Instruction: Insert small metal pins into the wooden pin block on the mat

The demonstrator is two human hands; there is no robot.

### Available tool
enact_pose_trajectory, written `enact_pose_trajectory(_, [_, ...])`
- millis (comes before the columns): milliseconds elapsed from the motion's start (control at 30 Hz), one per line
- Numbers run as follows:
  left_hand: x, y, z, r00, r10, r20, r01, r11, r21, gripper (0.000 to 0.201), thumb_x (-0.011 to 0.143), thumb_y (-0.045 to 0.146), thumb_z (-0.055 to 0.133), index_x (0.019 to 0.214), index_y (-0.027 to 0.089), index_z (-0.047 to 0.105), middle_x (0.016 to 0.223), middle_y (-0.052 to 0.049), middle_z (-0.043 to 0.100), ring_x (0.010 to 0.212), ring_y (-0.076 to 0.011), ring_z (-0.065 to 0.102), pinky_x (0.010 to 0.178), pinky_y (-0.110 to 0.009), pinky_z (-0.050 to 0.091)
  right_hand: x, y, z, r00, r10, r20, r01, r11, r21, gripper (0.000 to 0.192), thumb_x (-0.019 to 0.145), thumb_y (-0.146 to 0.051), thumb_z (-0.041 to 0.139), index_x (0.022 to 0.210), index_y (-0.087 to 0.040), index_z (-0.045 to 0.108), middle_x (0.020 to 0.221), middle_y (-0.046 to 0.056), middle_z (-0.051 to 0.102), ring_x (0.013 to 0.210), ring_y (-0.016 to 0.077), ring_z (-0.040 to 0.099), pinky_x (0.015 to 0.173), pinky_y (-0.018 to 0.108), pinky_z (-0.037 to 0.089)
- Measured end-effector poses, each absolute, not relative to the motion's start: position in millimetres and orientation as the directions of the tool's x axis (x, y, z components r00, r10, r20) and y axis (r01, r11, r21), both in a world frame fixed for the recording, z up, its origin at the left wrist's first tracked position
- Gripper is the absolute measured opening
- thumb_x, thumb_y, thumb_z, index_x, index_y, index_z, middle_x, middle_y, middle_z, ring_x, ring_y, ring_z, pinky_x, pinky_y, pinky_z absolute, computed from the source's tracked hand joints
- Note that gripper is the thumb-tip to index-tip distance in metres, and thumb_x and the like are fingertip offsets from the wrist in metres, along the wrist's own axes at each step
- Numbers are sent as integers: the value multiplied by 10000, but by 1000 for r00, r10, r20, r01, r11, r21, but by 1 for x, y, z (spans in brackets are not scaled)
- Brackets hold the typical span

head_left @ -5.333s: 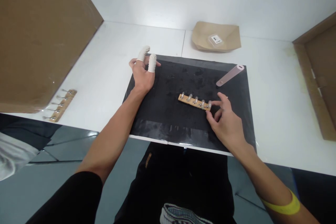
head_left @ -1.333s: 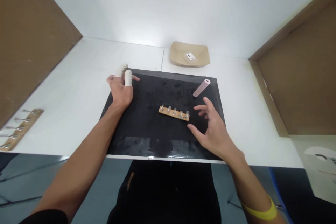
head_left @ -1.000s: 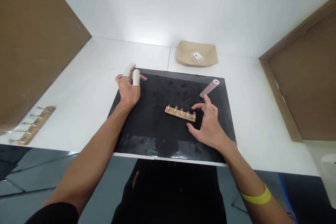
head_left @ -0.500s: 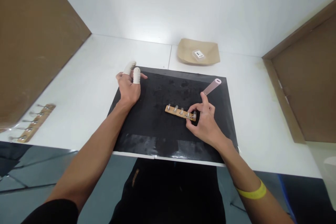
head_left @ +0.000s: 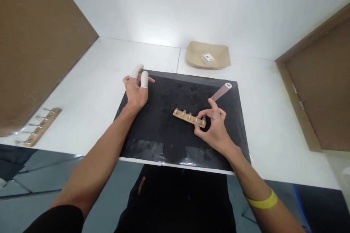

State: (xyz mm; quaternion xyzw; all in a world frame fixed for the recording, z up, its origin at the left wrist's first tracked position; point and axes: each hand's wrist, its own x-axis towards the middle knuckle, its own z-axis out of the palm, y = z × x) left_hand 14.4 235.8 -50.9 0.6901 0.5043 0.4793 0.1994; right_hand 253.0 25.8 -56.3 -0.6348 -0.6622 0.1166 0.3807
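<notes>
On the black mat (head_left: 164,131) lies a small wooden strip (head_left: 180,114) with several short, shiny clear-and-silver pegs along it. My right hand (head_left: 216,125) has its thumb and index finger closed around the strip's right end, across its width. My left hand (head_left: 136,89) rests at the mat's upper left edge, holding nothing, its fingers apart. White ribbed finger cots cover two of its fingers. Just beyond my right fingertips lies a slim pale pink bar (head_left: 222,91) with a dark slot in its far end.
A brown paper tray (head_left: 195,58) holding a small clear case (head_left: 208,58) with a white label stands at the back. Near the left front edge lies a wooden strip with metal hooks (head_left: 41,127). Brown panels (head_left: 41,25) stand on both sides; a white wall closes the back.
The view has shifted slightly. My right thumb and index finger have moved a little on the strip's right end. My left hand stays in place.
</notes>
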Motion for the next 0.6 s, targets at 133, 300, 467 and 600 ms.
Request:
enact_pose_trajectory(133, [14, 236, -51, 39, 884, 465, 492, -422, 761, 395, 1078, 450, 480, 1289, 200, 701, 816, -68, 787, 1035, -264, 668, 1150, -507, 371, 253, 26, -56, 114, 925, 363, 732, 169, -660, 831, 818, -191, 640, 1551, -265, 255, 949, -17, 691, 1002, 249, 653, 1128, 534, 277])
enact_pose_trajectory(300, [14, 233, -48, 63, 881, 469, 523, -429, 736, 386, 1085, 470, 447, 1230, 226, 709, 830, -73, 792, 1066, -275, 668, 1184, -539, 312, 252, 24, -54, 136, 912, 387, 704, 186, -685, 749, 800, -190, 645, 1468, -270, 316, 929, -32, 690, 937, 230, 665, 1102, 539, 302])
enact_pose_trajectory(467, [14, 230, -45, 107, 869, 482, 540, -458, 706, 314, 1073, 449, 471, 1187, 269, 702, 817, -66, 771, 1049, -278, 676, 1207, -560, 248, 253, 12, -48, 209, 908, 364, 606, 172, -777, 719, 803, -185, 665, 1418, -298, 310, 942, -20, 659, 954, 244, 631, 1066, 579, 369])
enact_pose_trajectory(600, [12, 230, -47, 107, 896, 430, 465, -427, 775, 304, 1045, 494, 521, 1131, 266, 702, 818, -70, 737, 1146, -306, 635, 1243, -584, 200, 259, -8, -37, 291, 886, 361, 561, 148, -814, 695, 797, -153, 669, 1386, -298, 329, 938, -11, 638, 983, 246, 610, 1038, 552, 417])
